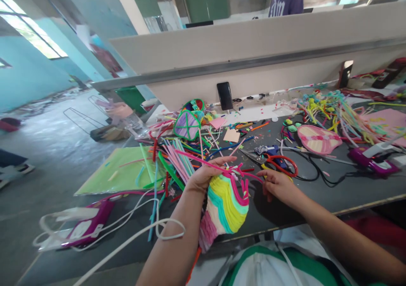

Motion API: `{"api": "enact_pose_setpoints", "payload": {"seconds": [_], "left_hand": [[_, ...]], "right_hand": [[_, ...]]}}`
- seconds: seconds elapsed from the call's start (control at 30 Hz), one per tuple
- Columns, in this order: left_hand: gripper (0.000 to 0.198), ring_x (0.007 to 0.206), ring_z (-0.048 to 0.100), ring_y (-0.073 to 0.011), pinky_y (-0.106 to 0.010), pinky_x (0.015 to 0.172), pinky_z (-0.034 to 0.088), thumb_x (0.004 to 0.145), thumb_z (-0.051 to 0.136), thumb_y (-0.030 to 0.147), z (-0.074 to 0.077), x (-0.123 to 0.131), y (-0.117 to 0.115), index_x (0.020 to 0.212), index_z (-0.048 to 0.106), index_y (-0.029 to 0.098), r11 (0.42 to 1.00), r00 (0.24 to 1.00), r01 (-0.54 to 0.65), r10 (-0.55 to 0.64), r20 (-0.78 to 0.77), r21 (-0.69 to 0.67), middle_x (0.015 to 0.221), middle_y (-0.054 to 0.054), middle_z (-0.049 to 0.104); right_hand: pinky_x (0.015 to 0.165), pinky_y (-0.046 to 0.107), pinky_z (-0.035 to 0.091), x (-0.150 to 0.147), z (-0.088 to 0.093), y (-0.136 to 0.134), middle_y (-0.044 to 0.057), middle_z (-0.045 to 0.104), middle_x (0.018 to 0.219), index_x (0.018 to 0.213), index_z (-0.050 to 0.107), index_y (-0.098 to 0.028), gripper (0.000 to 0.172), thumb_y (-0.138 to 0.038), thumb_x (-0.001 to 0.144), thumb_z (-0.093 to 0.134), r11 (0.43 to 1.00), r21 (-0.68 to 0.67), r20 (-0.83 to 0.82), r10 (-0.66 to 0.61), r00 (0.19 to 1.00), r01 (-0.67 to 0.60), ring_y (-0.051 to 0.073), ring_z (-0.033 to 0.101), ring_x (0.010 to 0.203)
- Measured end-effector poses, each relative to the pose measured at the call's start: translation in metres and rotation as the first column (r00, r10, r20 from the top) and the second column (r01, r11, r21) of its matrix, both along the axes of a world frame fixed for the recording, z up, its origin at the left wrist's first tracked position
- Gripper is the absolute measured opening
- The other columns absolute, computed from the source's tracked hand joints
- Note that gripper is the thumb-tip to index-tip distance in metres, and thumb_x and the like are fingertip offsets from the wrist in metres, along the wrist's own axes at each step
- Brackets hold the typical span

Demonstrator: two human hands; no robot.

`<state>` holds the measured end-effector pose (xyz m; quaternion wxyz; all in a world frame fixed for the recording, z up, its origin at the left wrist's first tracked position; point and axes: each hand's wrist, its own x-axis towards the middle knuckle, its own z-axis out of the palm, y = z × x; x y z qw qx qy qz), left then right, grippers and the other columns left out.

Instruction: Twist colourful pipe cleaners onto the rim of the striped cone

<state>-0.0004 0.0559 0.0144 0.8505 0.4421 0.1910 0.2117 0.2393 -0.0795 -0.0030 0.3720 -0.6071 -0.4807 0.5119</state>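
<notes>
My left hand (207, 174) is closed on the upper edge of a piece built from rows of pipe cleaners (229, 205), striped yellow, teal, cream, pink and mauve. Its lower part hangs over the table's front edge. A magenta pipe cleaner (252, 175) runs from the top of the piece to my right hand (277, 186), whose fingers pinch its end. Another long pink strand sticks out to the left past my left hand. Just beyond my right hand lie orange-handled scissors (281, 162) and a blue glue gun (269, 151).
Loose pipe cleaners (179, 159) lie left of my hands, beside a green plastic-wrapped sheet (117, 170). A purple power strip (90, 222) with white cables is at front left, another (372, 161) at right. A phone (225, 96) leans on the partition (190, 89). A pink oval piece (319, 139) lies right.
</notes>
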Motion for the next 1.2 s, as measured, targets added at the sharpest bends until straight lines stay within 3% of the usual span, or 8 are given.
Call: {"api": "enact_pose_setpoints", "payload": {"seconds": [0.2,0.4,0.6,0.77,0.87,0.97,1.1,1.2], "left_hand": [[0.054,0.07,0.071,-0.0197,-0.026,0.067,0.055,0.071,0.069,0.01,-0.003,0.002,0.006,0.124,0.058,0.012,0.991,0.991,-0.134,0.134,0.003,0.012,0.083,-0.01,0.074],[0.063,0.078,0.071,-0.0195,-0.027,0.074,0.055,0.076,0.066,0.011,0.002,0.004,0.014,0.136,0.045,0.016,0.983,0.982,-0.186,0.186,0.026,0.001,0.09,-0.009,0.074],[0.067,0.078,0.071,-0.0185,-0.025,0.073,0.055,0.076,0.066,0.011,0.013,0.006,0.003,0.138,0.04,0.013,0.996,0.996,-0.085,0.085,0.009,-0.026,0.095,-0.01,0.073],[0.081,0.075,0.07,-0.02,-0.027,0.07,0.055,0.072,0.071,0.018,0.014,0.018,-0.011,0.143,0.033,0.019,0.998,0.998,0.044,-0.046,-0.033,-0.034,0.092,-0.009,0.072],[0.06,0.067,0.07,-0.0186,-0.024,0.064,0.054,0.07,0.073,0.019,0.009,0.021,-0.013,0.127,0.055,0.015,0.996,0.995,0.08,-0.082,-0.062,-0.044,0.082,-0.008,0.072],[0.03,0.067,0.069,-0.0176,-0.023,0.064,0.054,0.073,0.07,0.017,0.005,0.022,-0.013,0.103,0.067,0.011,0.994,0.992,0.088,-0.093,-0.087,-0.058,0.081,-0.009,0.072],[0.058,0.077,0.07,-0.0208,-0.027,0.068,0.054,0.078,0.066,0.017,0.006,0.028,-0.018,0.133,0.048,0.02,0.976,0.96,0.193,-0.209,-0.186,-0.101,0.094,-0.011,0.072],[0.06,0.083,0.069,-0.0222,-0.03,0.073,0.053,0.078,0.067,0.02,0.005,0.035,-0.022,0.135,0.046,0.02,0.959,0.924,0.264,-0.283,-0.256,-0.104,0.102,-0.013,0.07]], "right_hand": [[0.042,0.019,0.041,0.007,-0.004,-0.015,-0.006,0.059,0.058,0.111,0.053,-0.016,0.041,-0.019,0.071,0.045,0.999,-0.034,-0.013,0.013,1.0,-0.013,0.009,0.055,0.042],[0.044,0.019,0.041,0.021,0.0,-0.039,-0.005,0.059,0.059,0.101,0.056,-0.017,0.027,-0.023,0.075,0.049,1.0,-0.006,-0.075,0.029,0.997,-0.029,0.008,0.054,0.043],[0.044,0.021,0.041,0.019,-0.006,-0.051,-0.005,0.057,0.059,0.103,0.054,-0.016,0.028,-0.027,0.077,0.049,0.996,0.061,-0.157,-0.052,0.986,0.063,0.01,0.054,0.044],[0.048,0.021,0.042,0.017,-0.007,-0.051,-0.002,0.06,0.065,0.101,0.06,-0.017,0.03,-0.017,0.077,0.043,0.99,0.144,0.166,-0.016,0.986,-0.008,0.011,0.057,0.049],[0.06,0.022,0.044,0.018,-0.004,-0.049,0.003,0.066,0.077,0.095,0.065,-0.018,0.031,-0.01,0.075,0.043,0.94,0.268,0.424,0.082,0.902,-0.211,0.013,0.063,0.067],[0.062,0.022,0.045,0.019,-0.002,-0.043,0.005,0.07,0.086,0.098,0.066,-0.019,0.033,-0.009,0.075,0.043,0.919,0.276,0.503,0.112,0.857,-0.282,0.014,0.064,0.073],[0.062,0.02,0.045,0.016,0.004,-0.037,0.003,0.071,0.081,0.101,0.067,-0.019,0.034,-0.01,0.078,0.043,0.945,0.269,0.472,0.04,0.88,-0.188,0.013,0.065,0.071],[0.054,0.019,0.044,0.015,0.012,-0.034,-0.001,0.067,0.068,0.104,0.066,-0.019,0.033,-0.013,0.082,0.042,0.959,0.239,0.406,0.045,0.913,-0.154,0.01,0.061,0.055]]}}
